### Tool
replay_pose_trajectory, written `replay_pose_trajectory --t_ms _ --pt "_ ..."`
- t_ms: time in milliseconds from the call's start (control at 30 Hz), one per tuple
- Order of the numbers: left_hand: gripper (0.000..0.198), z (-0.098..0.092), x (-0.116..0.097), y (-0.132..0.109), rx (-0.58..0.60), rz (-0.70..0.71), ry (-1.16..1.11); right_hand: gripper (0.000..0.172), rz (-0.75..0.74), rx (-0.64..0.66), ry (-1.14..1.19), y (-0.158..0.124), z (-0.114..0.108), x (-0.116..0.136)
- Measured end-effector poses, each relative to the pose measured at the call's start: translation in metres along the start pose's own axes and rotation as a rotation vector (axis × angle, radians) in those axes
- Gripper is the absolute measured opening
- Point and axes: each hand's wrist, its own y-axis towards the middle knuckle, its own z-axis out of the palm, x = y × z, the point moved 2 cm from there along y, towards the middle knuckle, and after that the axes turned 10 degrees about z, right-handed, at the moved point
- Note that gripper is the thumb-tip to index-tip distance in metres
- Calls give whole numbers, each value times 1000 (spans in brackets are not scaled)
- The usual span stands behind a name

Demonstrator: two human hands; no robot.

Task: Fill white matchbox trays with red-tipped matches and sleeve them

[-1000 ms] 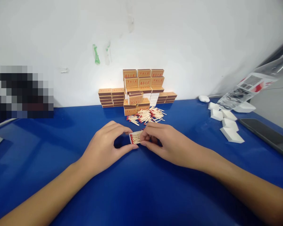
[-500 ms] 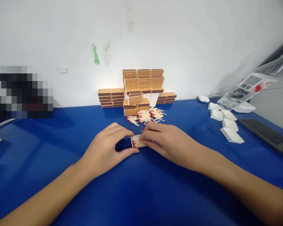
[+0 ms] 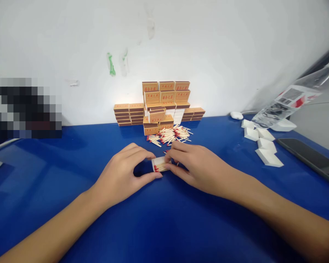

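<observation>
Blue bench (image 3: 164,226): carries the match pile (image 3: 168,135).
Left hand (image 3: 123,175): grip closed on the tray (image 3: 159,160) at its left end; should be gentle.
Right hand (image 3: 194,164): fingers over tray; whether grip pinches anything, I cannot tell.
Tray: between the hands, in front of the pile.
Matches inside (image 3: 161,168): visible red heads leftward; better laid straight.
</observation>
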Motion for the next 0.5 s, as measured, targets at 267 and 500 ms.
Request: replay_pose_trajectory --t_ms 267,500 --pt "31 2 0 -1 76 -41 -39 17 31 18 30 0 2 0" --pt "29 2 0 0 81 -52 -54 24 29 57 46 2 0 2"
